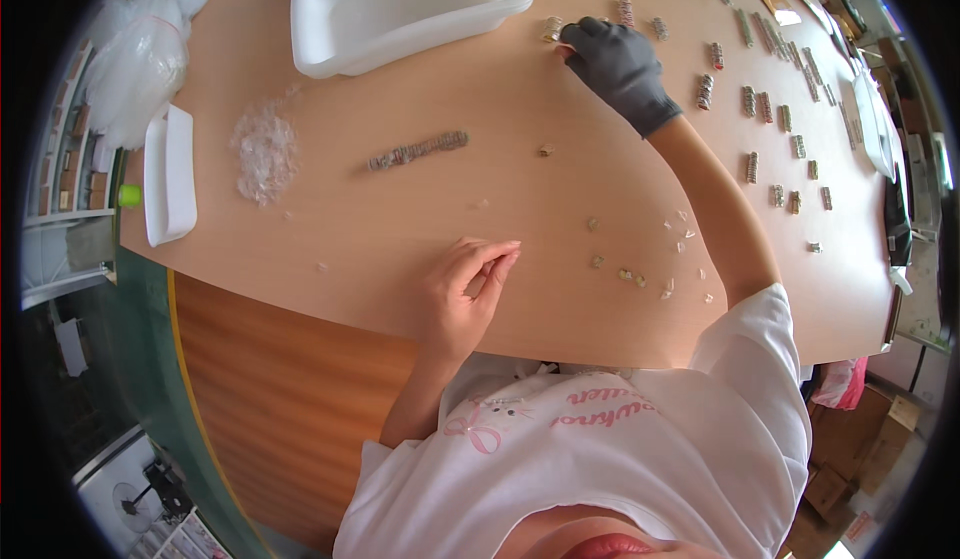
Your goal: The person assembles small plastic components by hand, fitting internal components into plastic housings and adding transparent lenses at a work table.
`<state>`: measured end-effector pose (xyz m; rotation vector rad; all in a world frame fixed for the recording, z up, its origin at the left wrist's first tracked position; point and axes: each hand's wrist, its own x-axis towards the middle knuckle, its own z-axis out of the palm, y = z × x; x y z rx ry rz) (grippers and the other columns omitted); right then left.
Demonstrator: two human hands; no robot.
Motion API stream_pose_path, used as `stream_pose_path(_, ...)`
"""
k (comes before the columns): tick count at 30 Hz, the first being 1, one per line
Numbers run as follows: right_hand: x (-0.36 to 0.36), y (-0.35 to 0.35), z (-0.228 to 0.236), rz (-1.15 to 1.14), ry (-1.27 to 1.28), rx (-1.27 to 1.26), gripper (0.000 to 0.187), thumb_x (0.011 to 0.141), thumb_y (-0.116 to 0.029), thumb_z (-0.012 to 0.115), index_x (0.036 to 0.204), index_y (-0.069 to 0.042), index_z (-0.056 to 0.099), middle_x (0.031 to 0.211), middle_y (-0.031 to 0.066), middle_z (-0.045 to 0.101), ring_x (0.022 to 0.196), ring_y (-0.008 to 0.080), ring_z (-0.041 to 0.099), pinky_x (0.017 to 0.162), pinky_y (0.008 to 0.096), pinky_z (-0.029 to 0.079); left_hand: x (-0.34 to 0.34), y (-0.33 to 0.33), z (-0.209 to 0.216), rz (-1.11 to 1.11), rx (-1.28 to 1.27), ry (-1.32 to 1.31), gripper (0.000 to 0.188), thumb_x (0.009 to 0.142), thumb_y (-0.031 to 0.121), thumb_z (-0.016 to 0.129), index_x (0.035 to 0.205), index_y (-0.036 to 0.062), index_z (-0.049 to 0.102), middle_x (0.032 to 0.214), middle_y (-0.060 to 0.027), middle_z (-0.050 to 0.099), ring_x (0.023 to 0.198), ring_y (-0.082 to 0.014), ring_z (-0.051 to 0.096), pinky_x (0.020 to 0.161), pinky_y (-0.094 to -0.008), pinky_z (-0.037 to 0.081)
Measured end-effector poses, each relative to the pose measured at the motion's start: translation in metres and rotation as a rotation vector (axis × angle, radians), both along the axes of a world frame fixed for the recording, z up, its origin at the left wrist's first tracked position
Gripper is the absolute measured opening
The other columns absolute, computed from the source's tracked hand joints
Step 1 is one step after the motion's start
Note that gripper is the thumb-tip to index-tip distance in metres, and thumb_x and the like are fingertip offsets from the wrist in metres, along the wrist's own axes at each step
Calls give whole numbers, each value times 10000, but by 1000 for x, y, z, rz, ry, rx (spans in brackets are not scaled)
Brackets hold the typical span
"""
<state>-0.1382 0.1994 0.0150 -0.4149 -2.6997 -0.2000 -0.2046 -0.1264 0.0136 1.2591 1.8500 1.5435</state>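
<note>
Nearest the lens we see a white shirt (pixel 640 459) with a pink printed motif and pink lettering across the chest; we leave the lettering unread. Beyond it spreads the largest surface, a pale wooden table (pixel 400 219) with a curved near edge, which carries everything within arm's reach. At its far side stands a white rectangular tub (pixel 400 9), close enough for parts to be dropped in, as we judge. At the far left lie a crumpled clear plastic bag (pixel 135 59) and a narrow white tray (pixel 168 174), kept out of the working zone. Just right of the tray lies a heap of clear plastic scraps (pixel 265 149), gathered together apart from the parts. A long row of small metal pieces (pixel 418 149) lies mid-table. Many short stacks of the same kind (pixel 760 109) are spaced over the right side, apparently sorted into separate lots. Loose bits (pixel 640 259) are scattered near the front edge.

Our right hand (pixel 618 64), in a dark grey glove, is stretched far across the table; its fingertips pinch one short stack (pixel 553 29) just below the tub's rim. Our left hand (pixel 470 289), bare, rests on the table near the front edge with fingers curled inward, thumb near the fingertips; we cannot tell whether it holds anything.
</note>
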Motion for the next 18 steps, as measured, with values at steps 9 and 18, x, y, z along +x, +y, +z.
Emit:
stream_pose_path(9,119,-114,73,-120,84,-464,178,920,-72,618,1094,-65,651,784,94,615,628,280,605,587,366,484,-26,52,20,-89,-45,546,232,832,60,736,1055,26,684,1016,-120,602,938,-289,573,801,-409,500)
stream_pose_path(18,228,-201,49,-444,323,-795,226,887,25,617,1101,-22,669,843,140,649,678,212,647,625,312,510,-40,104,-11,-141,18,723,199,866,79,711,1040,1,658,946,-93,628,883,-275,605,785,-408,510)
